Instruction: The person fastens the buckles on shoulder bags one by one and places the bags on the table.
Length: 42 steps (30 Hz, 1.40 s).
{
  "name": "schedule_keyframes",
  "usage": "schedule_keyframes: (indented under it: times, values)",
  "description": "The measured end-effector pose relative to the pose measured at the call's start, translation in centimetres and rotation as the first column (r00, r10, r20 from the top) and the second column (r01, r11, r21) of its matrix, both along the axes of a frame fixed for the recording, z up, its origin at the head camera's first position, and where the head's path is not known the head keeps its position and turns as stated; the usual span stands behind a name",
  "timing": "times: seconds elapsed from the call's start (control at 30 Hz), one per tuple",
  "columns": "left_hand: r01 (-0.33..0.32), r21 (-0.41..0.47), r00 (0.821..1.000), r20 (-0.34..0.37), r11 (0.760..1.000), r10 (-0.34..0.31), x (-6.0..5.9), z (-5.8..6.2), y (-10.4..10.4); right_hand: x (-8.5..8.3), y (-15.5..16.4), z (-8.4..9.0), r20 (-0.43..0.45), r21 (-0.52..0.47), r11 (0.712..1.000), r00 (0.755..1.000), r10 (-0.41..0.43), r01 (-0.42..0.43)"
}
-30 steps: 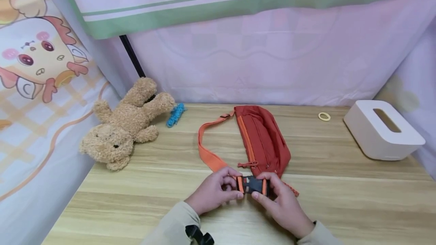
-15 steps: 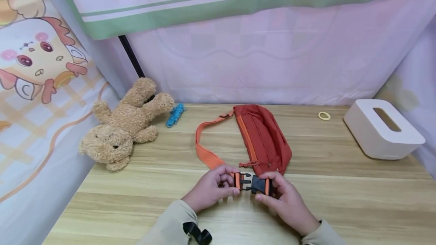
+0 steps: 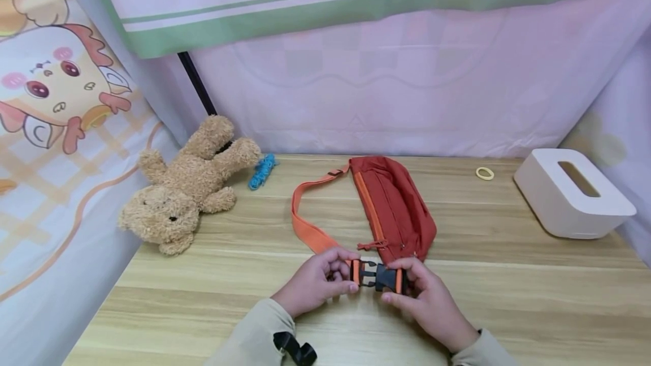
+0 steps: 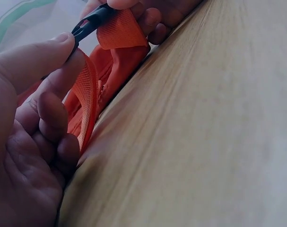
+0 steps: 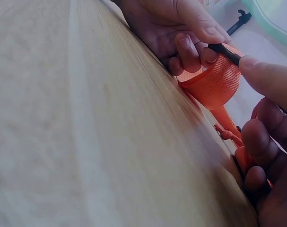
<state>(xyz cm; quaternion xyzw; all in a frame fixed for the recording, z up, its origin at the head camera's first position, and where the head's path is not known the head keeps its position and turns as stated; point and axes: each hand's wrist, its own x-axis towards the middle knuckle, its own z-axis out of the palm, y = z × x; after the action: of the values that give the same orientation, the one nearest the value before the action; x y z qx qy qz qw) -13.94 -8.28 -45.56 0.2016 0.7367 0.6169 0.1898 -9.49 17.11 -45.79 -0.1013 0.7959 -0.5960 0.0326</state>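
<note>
A red waist bag (image 3: pixel 394 205) lies on the wooden table (image 3: pixel 508 298), its orange strap (image 3: pixel 305 225) looping out to the left. Near the table's front, my two hands hold the black strap buckle (image 3: pixel 376 277). My left hand (image 3: pixel 342 277) pinches the left half, whose prongs show, and my right hand (image 3: pixel 402 286) pinches the socket half. In the left wrist view the left hand (image 4: pixel 58 80) pinches orange webbing (image 4: pixel 119 30) below the buckle (image 4: pixel 91 21). In the right wrist view the right hand (image 5: pixel 264 104) meets the strap loop (image 5: pixel 212 85).
A tan teddy bear (image 3: pixel 183 196) lies at the back left beside a small blue item (image 3: pixel 261 171). A yellow ring (image 3: pixel 484 173) and a white tissue box (image 3: pixel 572 194) sit at the back right. Cloth curtains wall in the table on three sides.
The buckle looked joined one second ago; now its prongs show between the halves. Both hands have shifted slightly, still pinching the buckle. The strap loop moved a little left.
</note>
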Motion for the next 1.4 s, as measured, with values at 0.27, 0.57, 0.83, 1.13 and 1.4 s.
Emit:
schedule_keyframes:
  times: [0.27, 0.57, 0.83, 1.13, 1.4]
  values:
    - [0.018, 0.000, 1.000, 0.013, 1.000, -0.018, 0.08, 0.15, 0.13, -0.01, 0.09, -0.22, 0.009, -0.020, 1.000, 1.000, 0.020, -0.020]
    - [0.035, 0.001, 0.999, 0.028, 0.999, -0.035, 0.20, 0.38, 0.22, -0.01, 0.04, -0.32, 0.000, -0.020, 0.999, 1.000, 0.025, -0.025]
    - [0.040, -0.021, 0.999, 0.024, 0.999, -0.039, 0.15, 0.36, 0.25, -0.08, 0.02, -0.05, 0.017, -0.009, 0.999, 0.999, 0.042, -0.041]
    - [0.042, -0.037, 0.999, 0.018, 0.998, -0.042, 0.16, 0.30, 0.29, -0.14, 0.06, -0.08, 0.022, 0.013, 0.999, 0.999, 0.044, -0.045]
    - [0.043, -0.038, 0.999, 0.019, 0.998, -0.042, 0.18, 0.29, 0.31, -0.07, -0.03, 0.08, 0.023, 0.019, 0.998, 0.998, 0.052, -0.052]
